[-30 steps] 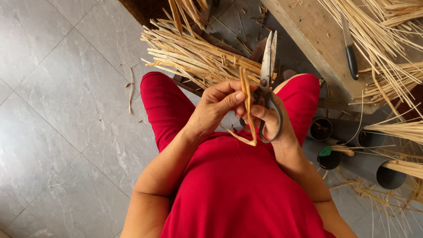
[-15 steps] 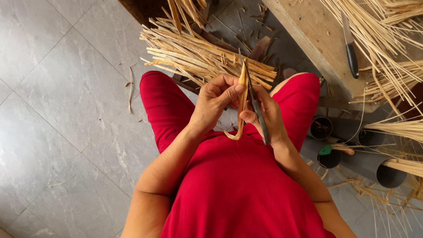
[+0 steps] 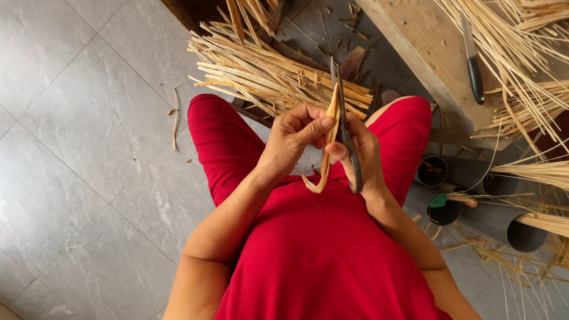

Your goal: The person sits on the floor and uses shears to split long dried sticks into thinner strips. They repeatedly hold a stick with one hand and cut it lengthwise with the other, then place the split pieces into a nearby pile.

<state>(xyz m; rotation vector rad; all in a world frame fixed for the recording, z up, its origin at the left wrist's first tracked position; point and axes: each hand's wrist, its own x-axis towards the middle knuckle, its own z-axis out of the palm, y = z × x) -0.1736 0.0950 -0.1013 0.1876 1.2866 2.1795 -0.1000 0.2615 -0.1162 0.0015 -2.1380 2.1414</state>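
Strip [image 3: 328, 151], tan and curling at its lower end, stood pinched in the left hand [image 3: 293, 139] above the lap, with bare floor [image 3: 77, 130] open to the left and the bench [image 3: 427, 47] close on the right. Shears [image 3: 347, 139], blades closed alongside the strip, sat gripped in the right hand [image 3: 363, 151]. Their handles were mostly hidden by fingers.

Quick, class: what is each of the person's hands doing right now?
Left hand: closed, pinching a curved bamboo strip.
Right hand: closed around dark scissors, blades shut against the strip.
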